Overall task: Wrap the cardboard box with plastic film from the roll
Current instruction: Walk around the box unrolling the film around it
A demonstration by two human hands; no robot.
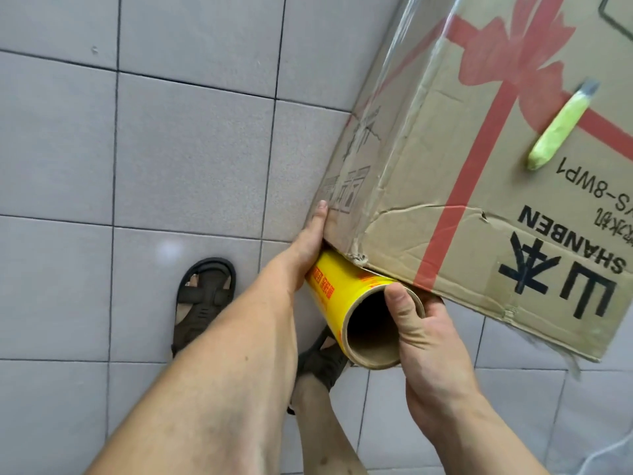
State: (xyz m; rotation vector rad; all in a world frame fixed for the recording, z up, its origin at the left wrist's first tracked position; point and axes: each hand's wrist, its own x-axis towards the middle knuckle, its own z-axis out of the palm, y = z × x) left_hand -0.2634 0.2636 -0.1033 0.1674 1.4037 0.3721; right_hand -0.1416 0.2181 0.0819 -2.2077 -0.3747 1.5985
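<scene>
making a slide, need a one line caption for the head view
Both hands hold a yellow film roll against the corner of a cardboard box, left hand, right hand; a yellow-green cutter lies on top.

Place: indoor room, home or back room; cannot tell which.
Floor (171, 149): square grey tiles, dark grout lines, matte with one soft light glare.
Footwear: dark open sandals (204, 298), casual dress, bare legs.
Goods: worn printed shipping carton (479, 217) standing directly on the tiles.
</scene>
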